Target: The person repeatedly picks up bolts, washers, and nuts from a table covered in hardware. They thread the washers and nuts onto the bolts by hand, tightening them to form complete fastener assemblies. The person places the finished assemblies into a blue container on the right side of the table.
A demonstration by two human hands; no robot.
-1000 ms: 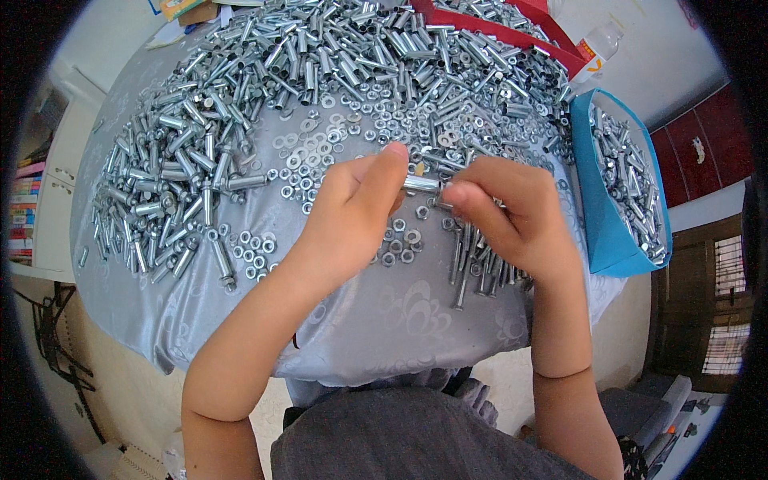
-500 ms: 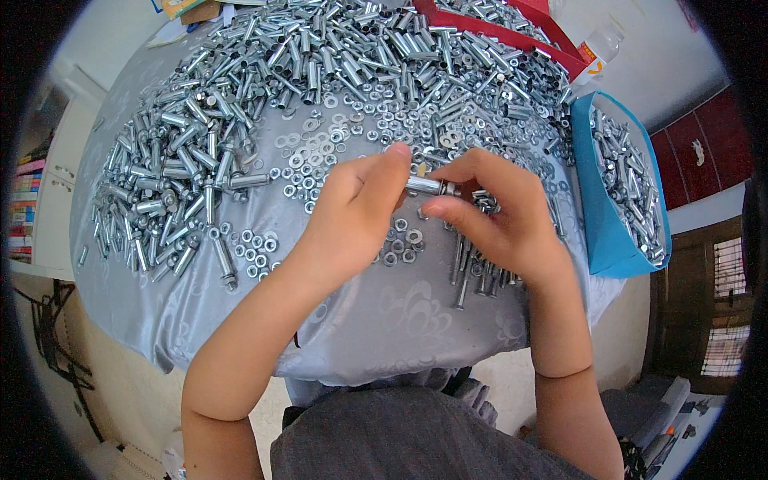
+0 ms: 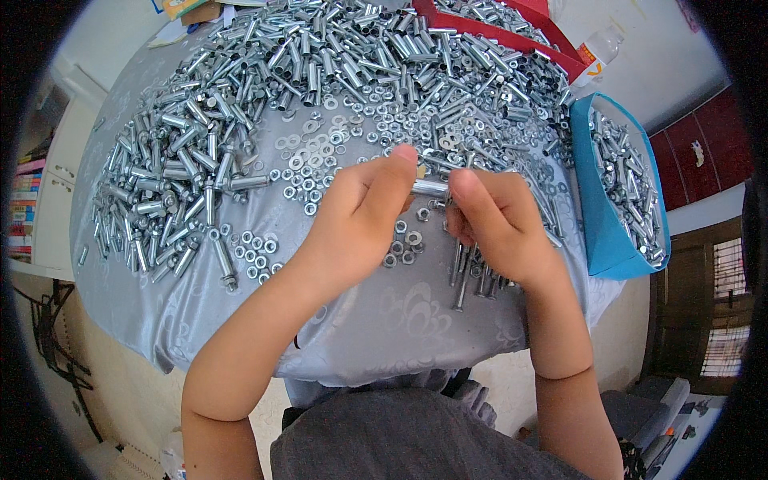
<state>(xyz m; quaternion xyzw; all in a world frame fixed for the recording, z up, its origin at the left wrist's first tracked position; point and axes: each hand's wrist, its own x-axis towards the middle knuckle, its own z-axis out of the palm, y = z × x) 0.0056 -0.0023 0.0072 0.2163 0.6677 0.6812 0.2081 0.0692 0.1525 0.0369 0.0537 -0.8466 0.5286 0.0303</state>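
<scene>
Over the middle of the table, a shiny metal sleeve anchor bolt (image 3: 430, 187) lies level between my two hands. My left hand (image 3: 360, 216) is closed around its left end, thumb on top. At the other end, my right hand (image 3: 508, 224) pinches it between thumb and curled fingers; the tip there is hidden. Loose nuts (image 3: 310, 209) and flat washers (image 3: 312, 126) lie just beyond and beside my hands. Several long bolts (image 3: 459, 294) stick out below my right hand. To the left is a heap of sleeve anchors fitted with nuts (image 3: 192, 152).
A large pile of metal sleeves (image 3: 320, 48) covers the table's far side. A red box (image 3: 464, 30) sits at the back right. Beside the table's right edge stands a blue fabric bin (image 3: 612, 248) full of metal parts, with a plastic bottle (image 3: 598, 54) behind it.
My right hand has turned on the anchor's end: its fingers have curled under and the thumb has come up on top. My left hand stays nearly in place.
</scene>
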